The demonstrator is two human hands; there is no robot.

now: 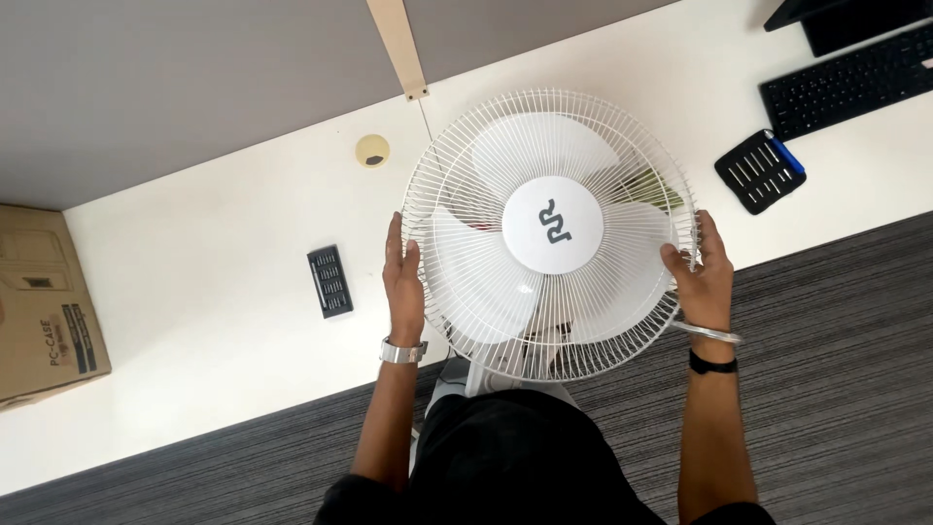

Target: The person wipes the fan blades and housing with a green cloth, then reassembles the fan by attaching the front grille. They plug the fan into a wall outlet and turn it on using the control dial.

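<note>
step: seating front grille | my left hand (pixel 403 282) and right hand (pixel 702 270) – fingers spread flat – clasp fan guard (pixel 550 233) rim, over the white desk (pixel 194 282) edge | next, I judge: even grip, align rim before pressing

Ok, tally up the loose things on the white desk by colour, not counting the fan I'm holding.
Black: 3 - keyboard, screwdriver bit case, small vented panel
Brown: 1 - cardboard box
Total: 4
The white fan, gripped at its rim by the left hand and right hand, is left out.
</note>
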